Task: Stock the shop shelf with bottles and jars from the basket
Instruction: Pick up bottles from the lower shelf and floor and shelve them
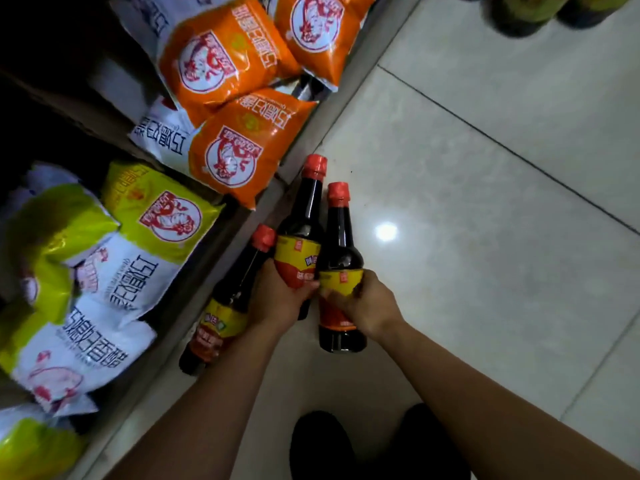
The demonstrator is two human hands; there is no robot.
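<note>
Now three dark red-capped bottles: middle bottle (302, 216) clasped in the left hand (277, 301), right bottle (341, 240) in the right hand (367, 306), third bottle (225, 306) just left of those fingers by the shelf (367, 50) edge, three orange bags (228, 60) beyond, two shoes (322, 445) below.

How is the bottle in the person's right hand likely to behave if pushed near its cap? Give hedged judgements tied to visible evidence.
The bottle is tall with a narrow neck, so a push near its cap would probably tip it. It looks full of dark liquid, so likely heavy. Its glossy surface suggests rigid, possibly slippery.
</note>
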